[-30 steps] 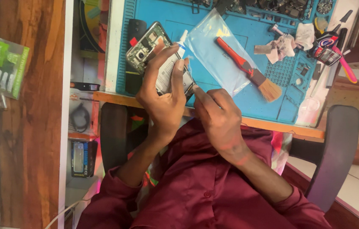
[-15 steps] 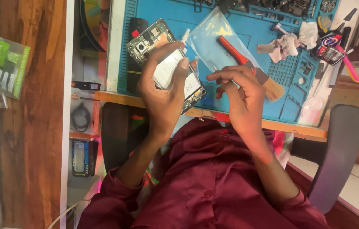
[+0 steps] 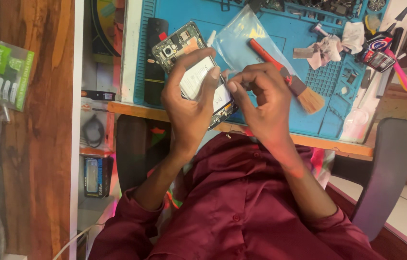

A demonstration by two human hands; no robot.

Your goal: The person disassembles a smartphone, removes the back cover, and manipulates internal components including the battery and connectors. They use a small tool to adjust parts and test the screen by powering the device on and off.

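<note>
Phone, opened (image 3: 191, 67): clasped by left hand (image 3: 189, 103); right hand (image 3: 261, 101), newly shifted to 3 o'clock, pinches a small tool.

Moving up from the lap to the opened phone (image 3: 195, 72), with the right hand (image 3: 261, 103) now pinching at the phone's lower edge beside the left hand's (image 3: 189, 103) fingertips. Tilting the phone slightly more upright over the blue mat (image 3: 280, 33). Possibly gripping a thin tool, though too small to tell.
</note>
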